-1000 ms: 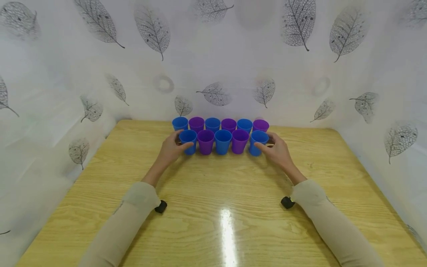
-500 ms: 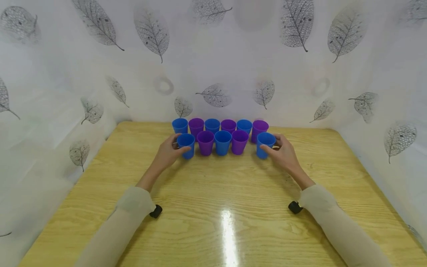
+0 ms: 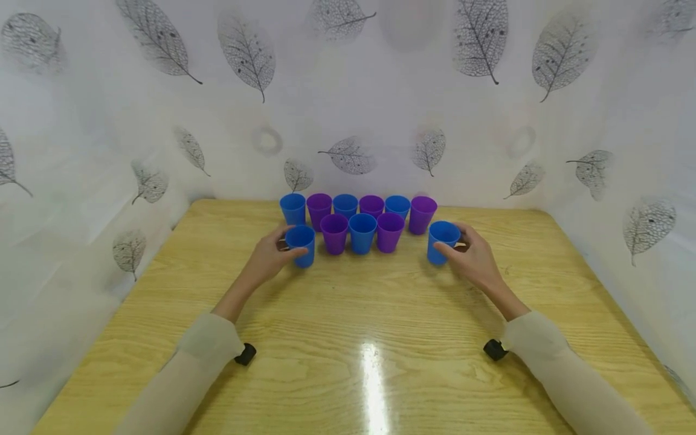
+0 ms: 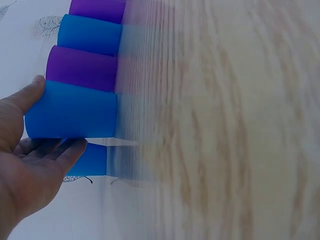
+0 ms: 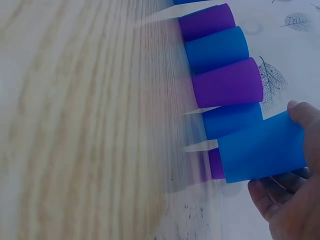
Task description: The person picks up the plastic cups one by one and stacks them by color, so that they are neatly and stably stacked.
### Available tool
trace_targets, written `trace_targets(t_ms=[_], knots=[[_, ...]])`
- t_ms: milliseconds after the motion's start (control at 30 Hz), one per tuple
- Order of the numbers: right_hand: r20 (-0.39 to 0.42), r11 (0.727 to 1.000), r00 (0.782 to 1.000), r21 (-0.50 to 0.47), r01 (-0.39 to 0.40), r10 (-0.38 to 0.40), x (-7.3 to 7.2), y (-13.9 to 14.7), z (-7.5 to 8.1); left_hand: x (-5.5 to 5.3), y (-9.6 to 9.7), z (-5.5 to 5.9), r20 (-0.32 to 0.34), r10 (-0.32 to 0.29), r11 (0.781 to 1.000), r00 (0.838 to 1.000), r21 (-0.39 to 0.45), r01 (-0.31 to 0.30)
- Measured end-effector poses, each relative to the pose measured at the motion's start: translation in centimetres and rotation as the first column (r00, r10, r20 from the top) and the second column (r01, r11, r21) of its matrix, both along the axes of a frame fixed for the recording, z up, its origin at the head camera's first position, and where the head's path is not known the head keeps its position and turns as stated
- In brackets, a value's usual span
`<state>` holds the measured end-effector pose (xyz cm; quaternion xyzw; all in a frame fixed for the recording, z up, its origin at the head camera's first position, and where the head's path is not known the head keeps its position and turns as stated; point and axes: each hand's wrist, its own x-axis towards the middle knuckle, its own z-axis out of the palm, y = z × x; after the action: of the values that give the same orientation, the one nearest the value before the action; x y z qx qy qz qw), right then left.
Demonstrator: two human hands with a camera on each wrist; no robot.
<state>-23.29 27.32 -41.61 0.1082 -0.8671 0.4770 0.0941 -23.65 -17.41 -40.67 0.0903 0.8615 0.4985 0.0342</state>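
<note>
My left hand (image 3: pixel 270 257) grips a blue cup (image 3: pixel 301 246) by its side, thumb on the near face and fingers behind. On the other side, my right hand (image 3: pixel 472 254) holds another blue cup (image 3: pixel 441 243) the same way. Both cups are upright with their mouths up. Between them stand a purple cup (image 3: pixel 334 234), a blue cup (image 3: pixel 362 234) and a second purple cup (image 3: pixel 390 233). In the left wrist view the held cup (image 4: pixel 72 110) is between thumb and fingers. The right wrist view shows its held cup (image 5: pixel 262 147) slightly tilted against the row.
Behind is a row of several alternating cups, from a blue cup (image 3: pixel 293 209) at its left end to a purple cup (image 3: pixel 422 214) at its right. They stand on a wooden table (image 3: pixel 337 320) near a leaf-patterned backdrop (image 3: pixel 348 90).
Both hands have drawn their blue cups out of the front row towards me. The left cup has shifted slightly left and the right one further right; the other cups stay put.
</note>
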Motion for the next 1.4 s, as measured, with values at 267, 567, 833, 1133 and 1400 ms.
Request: trace_targets(t_ms=[267,567,833,1133,1400], knots=[[0.016,1.000,1.000,0.014,-0.003,0.003,1.1,0.9,0.3,1.4,0.4,0.1,0.025,-0.004,1.000,1.000,-0.022,0.004],[0.021,1.000,0.999,0.017,-0.026,0.026,2.3,1.6,0.2,2.5,0.9,0.1,0.022,-0.031,0.999,0.999,-0.016,0.032],[0.074,0.999,0.996,0.016,-0.048,0.047,3.8,1.9,0.3,3.3,1.6,0.1,0.028,-0.044,0.999,0.999,-0.026,0.045],[0.093,0.997,0.994,0.044,-0.064,0.060,4.8,1.6,0.1,4.0,3.1,0.4,0.025,-0.060,0.998,0.998,0.023,0.059],[0.104,0.996,0.991,0.027,-0.086,0.083,5.4,1.0,-0.1,4.8,5.1,1.3,0.036,-0.075,0.994,0.997,0.084,0.072]])
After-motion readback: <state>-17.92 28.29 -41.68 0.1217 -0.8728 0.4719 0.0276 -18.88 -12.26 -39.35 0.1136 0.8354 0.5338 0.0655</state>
